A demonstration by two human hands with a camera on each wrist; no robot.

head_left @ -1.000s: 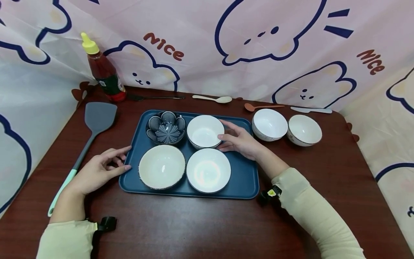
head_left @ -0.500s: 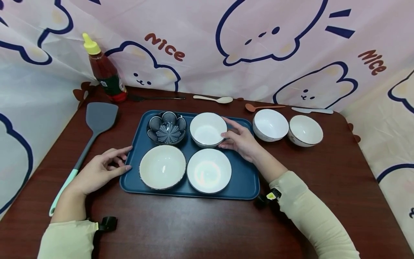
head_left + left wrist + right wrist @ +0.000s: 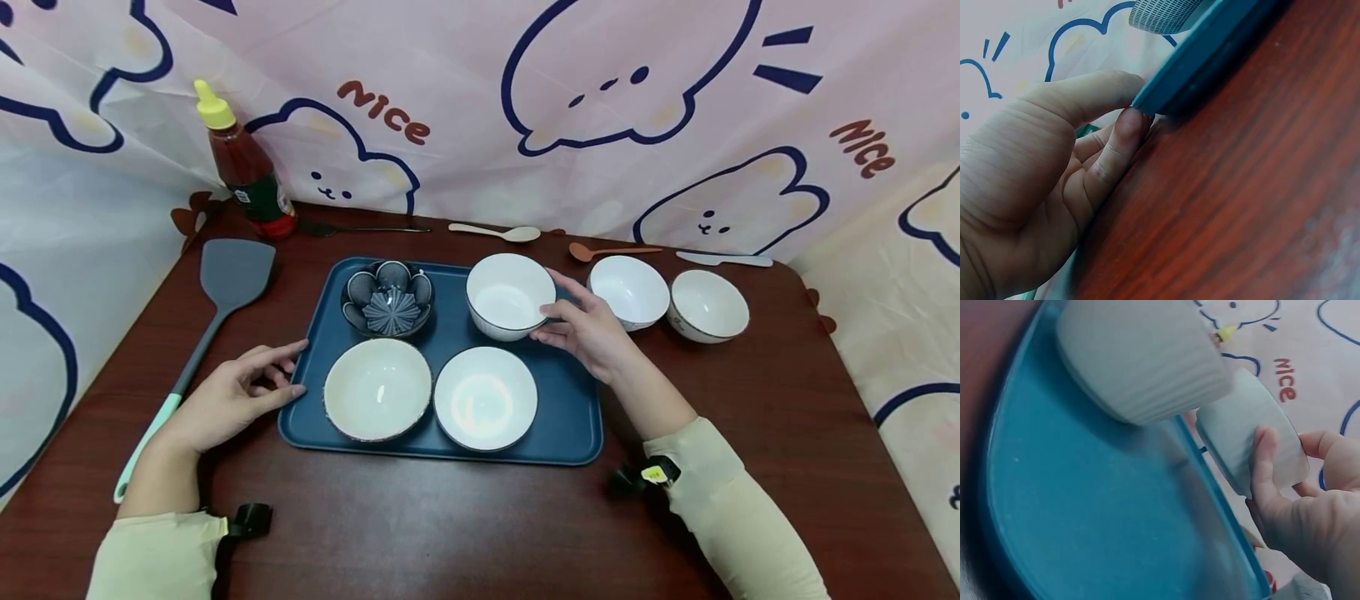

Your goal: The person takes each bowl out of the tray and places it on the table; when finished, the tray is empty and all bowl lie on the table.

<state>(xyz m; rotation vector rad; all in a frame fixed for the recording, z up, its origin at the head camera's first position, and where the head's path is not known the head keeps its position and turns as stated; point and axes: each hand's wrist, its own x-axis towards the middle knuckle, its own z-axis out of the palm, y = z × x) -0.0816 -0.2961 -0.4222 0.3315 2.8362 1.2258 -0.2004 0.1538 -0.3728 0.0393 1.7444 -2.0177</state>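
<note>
My right hand pinches a white bowl by its right side, thumb at the rim; the bowl seems raised above the blue tray. The right wrist view shows the thumb against the outer wall of this bowl. At the tray's left edge, my left hand pinches the rim between thumb and index finger, seen closer in the left wrist view on the tray. On the tray stand a dark petal-shaped bowl, a cream bowl and another white bowl.
Two white bowls stand right of the tray. A spatula lies left. Behind are a sauce bottle, a dark thin utensil, a cream spoon, a brown spoon and a pale knife.
My right hand has moved the white bowl up and to the right, away from the dark petal-shaped bowl. The left hand stays at the tray's edge.
</note>
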